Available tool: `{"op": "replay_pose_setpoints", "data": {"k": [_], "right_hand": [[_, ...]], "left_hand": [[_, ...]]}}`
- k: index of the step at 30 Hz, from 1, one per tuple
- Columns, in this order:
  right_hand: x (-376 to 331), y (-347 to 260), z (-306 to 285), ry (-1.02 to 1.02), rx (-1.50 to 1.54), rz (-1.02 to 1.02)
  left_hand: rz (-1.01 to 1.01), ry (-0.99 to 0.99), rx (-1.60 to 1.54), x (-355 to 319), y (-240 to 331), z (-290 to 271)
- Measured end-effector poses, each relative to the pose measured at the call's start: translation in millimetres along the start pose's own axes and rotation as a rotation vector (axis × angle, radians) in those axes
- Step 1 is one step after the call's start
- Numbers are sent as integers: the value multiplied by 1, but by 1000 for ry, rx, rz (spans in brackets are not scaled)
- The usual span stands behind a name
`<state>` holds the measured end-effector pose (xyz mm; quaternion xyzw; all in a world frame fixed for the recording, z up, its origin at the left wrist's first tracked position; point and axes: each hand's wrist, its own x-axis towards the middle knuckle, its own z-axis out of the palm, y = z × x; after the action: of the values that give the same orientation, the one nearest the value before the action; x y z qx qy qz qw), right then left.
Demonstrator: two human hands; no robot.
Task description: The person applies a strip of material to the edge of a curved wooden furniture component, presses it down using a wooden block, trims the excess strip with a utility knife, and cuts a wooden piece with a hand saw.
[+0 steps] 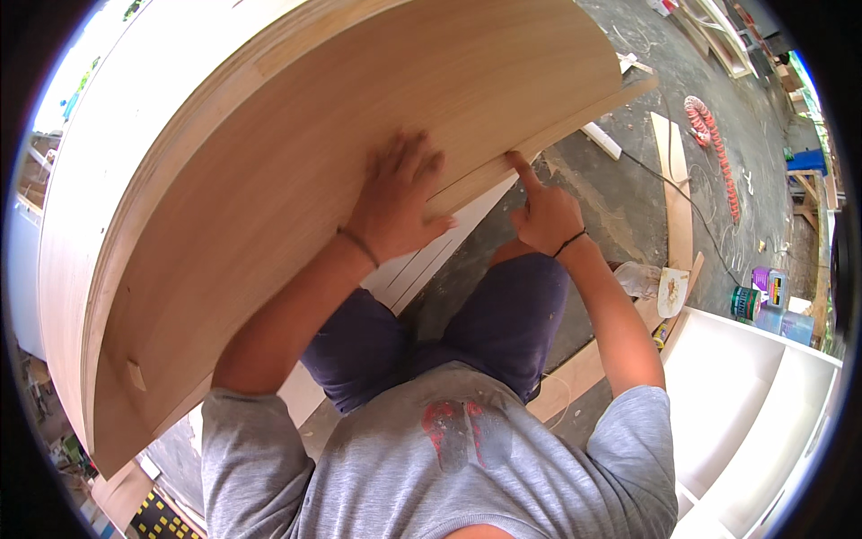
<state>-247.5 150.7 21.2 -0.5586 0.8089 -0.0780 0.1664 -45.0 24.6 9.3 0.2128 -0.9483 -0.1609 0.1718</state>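
Note:
A large curved wooden panel (269, 171) with a pale plywood face fills the view's upper left, tilted in front of me. My left hand (400, 193) lies on its face with fingers spread, slightly smeared by motion. Along the panel's near edge runs a long wooden strip (557, 130), with a thin dark line between strip and panel. My right hand (548, 211) touches this strip with its stretched index fingertip. Its thumb stands apart and the other fingers are curled, with nothing visible in them. A dark band circles each wrist.
White boards (426, 256) lie under the panel by my knees. To the right are a long plank (672, 189), a coiled orange hose (718, 153), a dark cable, a green can (744, 303) and a plastic container (636, 279). A white cabinet (727, 395) stands at lower right.

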Motion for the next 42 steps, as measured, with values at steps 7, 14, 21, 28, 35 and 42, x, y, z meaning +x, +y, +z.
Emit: {"op": "replay_pose_setpoints", "data": {"k": [7,14,21,28,35,42], "right_hand": [[-16,-35,14,-147,-8,-127],[-26,-65,23,-241,-36,-210],[-21,-53,8,-204,-44,-201],[-35,-99,48,-208,22,-411],[-36,-108,50,-195,-64,-525],[-54,-141,74,-217,-61,-538]], "left_hand": [[-102,-24,142,-25,6,6],[-102,-10,121,-25,6,4],[-241,-78,80,-82,-7,-34],[-284,-33,26,-106,-17,-43],[-226,151,-76,-142,-32,-59],[-776,754,482,-343,-157,-136]]}}
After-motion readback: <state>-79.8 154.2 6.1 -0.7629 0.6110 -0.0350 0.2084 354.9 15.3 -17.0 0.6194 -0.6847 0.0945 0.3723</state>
